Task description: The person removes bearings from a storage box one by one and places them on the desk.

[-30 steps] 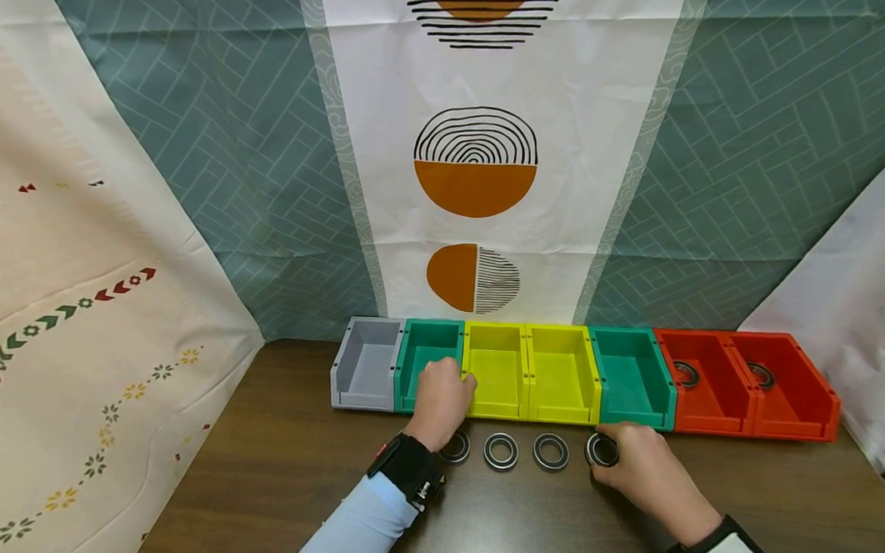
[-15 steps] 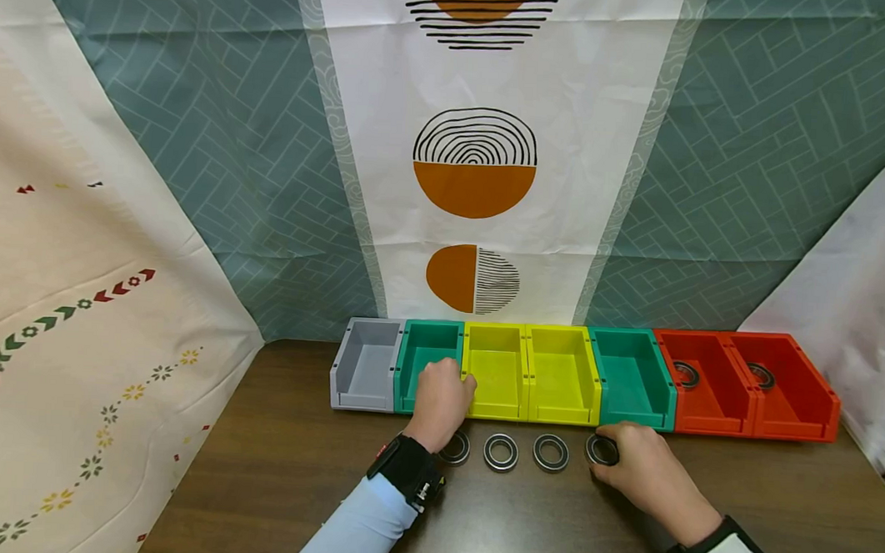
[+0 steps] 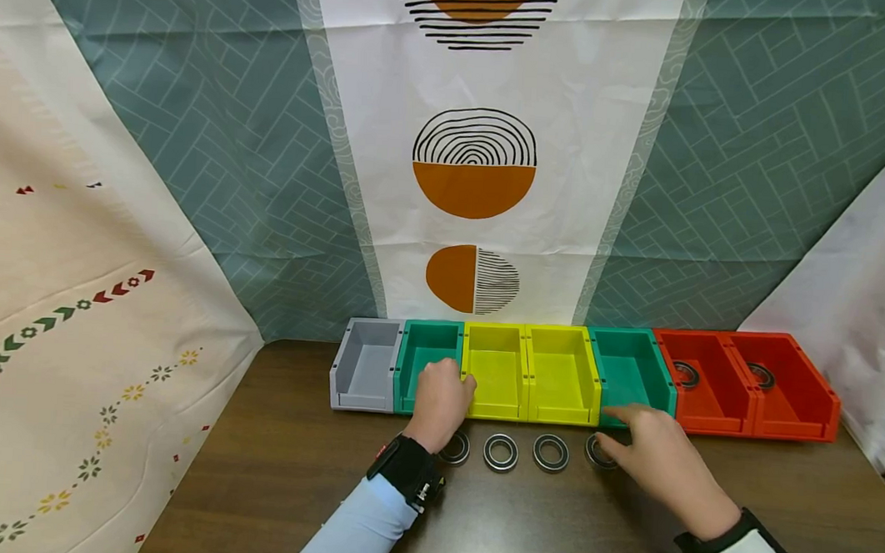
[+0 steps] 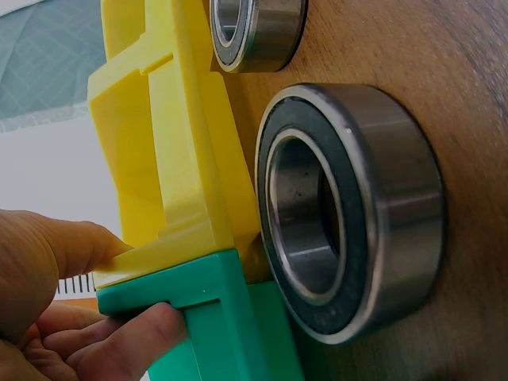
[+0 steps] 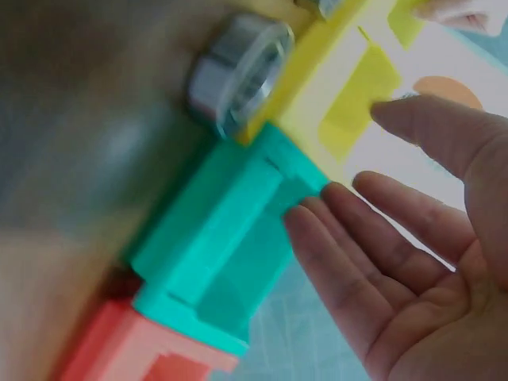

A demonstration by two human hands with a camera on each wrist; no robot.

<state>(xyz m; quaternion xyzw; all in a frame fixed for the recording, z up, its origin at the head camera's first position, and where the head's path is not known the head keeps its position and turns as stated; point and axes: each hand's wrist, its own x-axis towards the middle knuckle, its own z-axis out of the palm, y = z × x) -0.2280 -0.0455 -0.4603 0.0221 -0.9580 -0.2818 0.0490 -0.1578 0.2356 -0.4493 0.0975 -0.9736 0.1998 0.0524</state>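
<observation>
My left hand (image 3: 442, 398) grips the adjoining walls of the left green bin (image 3: 430, 334) and a yellow bin (image 3: 494, 371). In the left wrist view its thumb (image 4: 75, 250) lies on the yellow side, a fingertip (image 4: 163, 325) on the green. My right hand (image 3: 662, 455) holds nothing; its fingers are spread over the front of the right green bin (image 3: 630, 378). Under its thumb a steel ball bearing (image 5: 210, 83) lies on the table, partly hidden in the head view. Further bearings stand in line: one (image 3: 466, 453) by my left wrist, then two more.
The bin row runs from a grey bin (image 3: 372, 360) at left to two red bins (image 3: 796, 404) at right. One bearing (image 3: 685, 383) sits in each red bin. Patterned cloths hang behind and beside the wooden table (image 3: 252, 467).
My right hand has let go of the rightmost table bearing, opened its fingers and shifted slightly up and right. My left hand and the bins have stayed put.
</observation>
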